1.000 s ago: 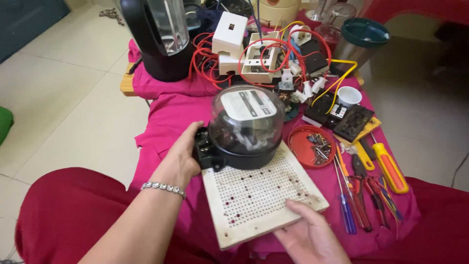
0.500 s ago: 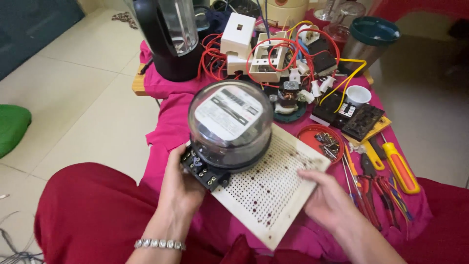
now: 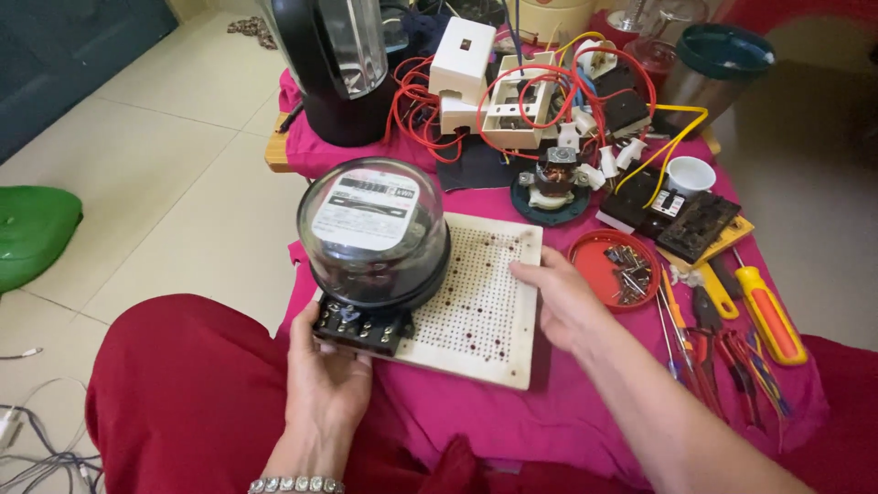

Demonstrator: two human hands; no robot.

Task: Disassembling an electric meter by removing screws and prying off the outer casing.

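Note:
An electricity meter point(image 3: 373, 240) with a clear round dome and a black terminal block lies on a cream perforated board point(image 3: 476, 302). My left hand point(image 3: 327, 380) grips the meter's black terminal block from below, thumb along its left side. My right hand point(image 3: 564, 297) holds the right edge of the board, fingers spread over its surface. The board rests on a pink cloth point(image 3: 549, 421) over a low table, above my red-clad lap.
A red lid point(image 3: 599, 265) holding screws lies just right of the board, beside screwdrivers point(image 3: 768, 311) and pliers point(image 3: 709, 343). Behind are a small motor point(image 3: 554, 178), white switch boxes with red wires point(image 3: 498, 96), a black blender base point(image 3: 343, 69), a steel cup point(image 3: 713, 59).
The board and meter have turned and shifted left on the cloth. My left hand slid from the meter's side to under its terminal block; my right hand moved to the board's right edge.

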